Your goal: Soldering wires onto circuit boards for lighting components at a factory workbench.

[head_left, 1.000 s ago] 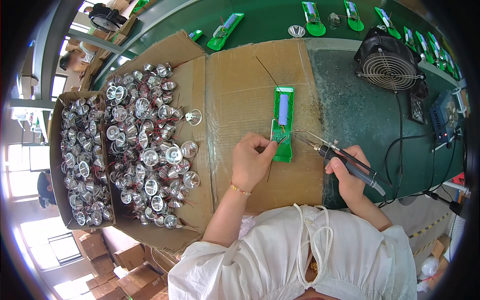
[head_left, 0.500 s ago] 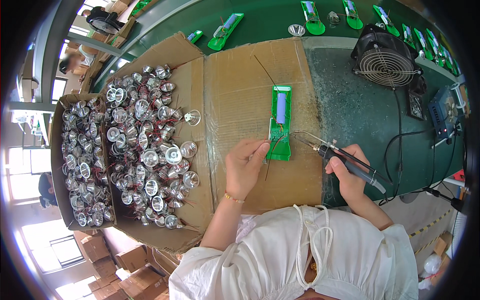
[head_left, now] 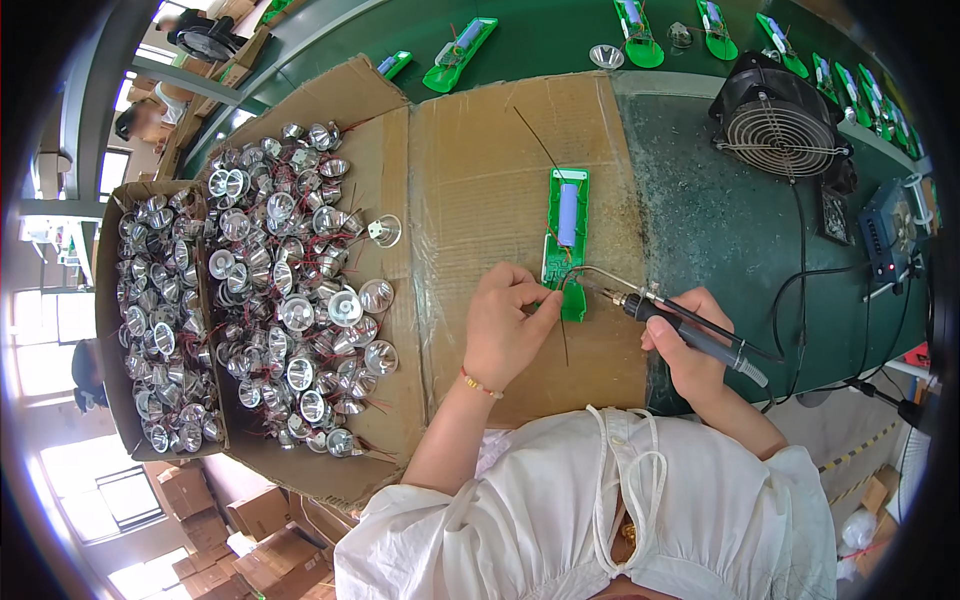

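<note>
A green circuit board (head_left: 567, 238) with a blue cylindrical cell on it lies on a sheet of cardboard (head_left: 490, 190). My left hand (head_left: 505, 325) rests at the board's lower left edge, its fingertips pinching thin wires there. My right hand (head_left: 688, 345) grips a soldering iron (head_left: 680, 325), whose bent metal tip points left and reaches the board's lower end. The iron's cord trails off to the right.
A heap of silver reflector cups (head_left: 290, 290) with red wires fills the open cardboard box (head_left: 110, 300) at my left. A black fan (head_left: 780, 125) stands at the back right, with cables and a small box (head_left: 890, 235) beside it. More green boards (head_left: 460, 40) lie along the green bench.
My left hand slid down from on top of the board to its lower left edge and now pinches the wires. The soldering iron's tip has stayed by the board's lower end.
</note>
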Demonstrator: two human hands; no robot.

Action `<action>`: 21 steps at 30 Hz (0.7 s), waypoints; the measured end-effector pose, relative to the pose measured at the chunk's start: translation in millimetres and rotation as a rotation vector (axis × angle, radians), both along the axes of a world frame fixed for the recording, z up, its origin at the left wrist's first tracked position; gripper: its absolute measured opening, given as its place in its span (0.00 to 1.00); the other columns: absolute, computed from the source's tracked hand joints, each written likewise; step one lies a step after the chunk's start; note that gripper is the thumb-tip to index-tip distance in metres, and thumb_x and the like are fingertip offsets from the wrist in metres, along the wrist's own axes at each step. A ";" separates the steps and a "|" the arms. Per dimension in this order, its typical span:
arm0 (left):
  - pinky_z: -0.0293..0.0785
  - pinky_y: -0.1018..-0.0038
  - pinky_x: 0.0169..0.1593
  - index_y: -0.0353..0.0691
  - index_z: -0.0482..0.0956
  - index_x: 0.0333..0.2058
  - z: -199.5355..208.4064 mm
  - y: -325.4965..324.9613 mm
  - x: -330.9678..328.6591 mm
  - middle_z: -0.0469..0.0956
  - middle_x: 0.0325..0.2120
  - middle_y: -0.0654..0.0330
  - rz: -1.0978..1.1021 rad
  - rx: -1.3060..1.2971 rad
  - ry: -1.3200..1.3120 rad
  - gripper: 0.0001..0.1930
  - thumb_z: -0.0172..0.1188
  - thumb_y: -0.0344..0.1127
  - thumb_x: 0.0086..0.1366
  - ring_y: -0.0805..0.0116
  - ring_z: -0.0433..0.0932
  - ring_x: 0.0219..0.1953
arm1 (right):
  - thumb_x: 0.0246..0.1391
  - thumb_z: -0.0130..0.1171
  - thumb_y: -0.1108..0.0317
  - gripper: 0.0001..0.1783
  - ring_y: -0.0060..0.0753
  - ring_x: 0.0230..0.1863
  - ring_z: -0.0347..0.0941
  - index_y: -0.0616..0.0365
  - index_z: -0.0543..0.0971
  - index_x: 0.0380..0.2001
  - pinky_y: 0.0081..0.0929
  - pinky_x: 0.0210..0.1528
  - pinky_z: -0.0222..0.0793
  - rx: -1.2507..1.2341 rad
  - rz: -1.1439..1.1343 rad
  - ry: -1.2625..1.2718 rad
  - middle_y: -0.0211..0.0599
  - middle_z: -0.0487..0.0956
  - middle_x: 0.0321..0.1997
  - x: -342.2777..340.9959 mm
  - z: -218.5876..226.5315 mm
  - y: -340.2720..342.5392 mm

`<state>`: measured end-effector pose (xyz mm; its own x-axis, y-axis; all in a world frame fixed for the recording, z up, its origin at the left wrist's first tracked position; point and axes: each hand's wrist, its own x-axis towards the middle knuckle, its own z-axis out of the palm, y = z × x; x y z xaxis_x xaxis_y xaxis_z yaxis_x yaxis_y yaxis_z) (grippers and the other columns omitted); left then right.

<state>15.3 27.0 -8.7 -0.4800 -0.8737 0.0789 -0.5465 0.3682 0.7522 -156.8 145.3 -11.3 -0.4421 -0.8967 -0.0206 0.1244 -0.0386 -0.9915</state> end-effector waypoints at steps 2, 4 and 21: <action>0.67 0.73 0.28 0.37 0.80 0.20 -0.8 -1.0 0.3 0.70 0.21 0.59 -0.016 -0.023 -0.012 0.05 0.62 0.32 0.48 0.65 0.69 0.27 | 0.47 0.58 0.74 0.08 0.15 0.20 0.70 0.63 0.68 0.26 0.14 0.21 0.64 -0.005 0.001 0.059 0.33 0.75 0.20 0.6 0.0 -1.5; 0.67 0.73 0.28 0.38 0.80 0.20 -0.2 -1.8 0.2 0.70 0.21 0.59 -0.015 -0.006 -0.007 0.05 0.62 0.32 0.48 0.65 0.69 0.27 | 0.46 0.58 0.74 0.08 0.15 0.20 0.69 0.63 0.69 0.26 0.14 0.21 0.64 0.006 0.012 0.070 0.32 0.75 0.19 0.5 -0.7 -2.0; 0.66 0.71 0.32 0.39 0.80 0.20 -1.4 -5.4 2.5 0.70 0.21 0.60 -0.041 0.053 -0.012 0.05 0.61 0.33 0.47 0.64 0.69 0.29 | 0.49 0.53 0.75 0.06 0.22 0.20 0.69 0.64 0.66 0.29 0.20 0.24 0.67 -0.034 -0.049 0.052 0.37 0.72 0.20 -1.7 8.1 0.7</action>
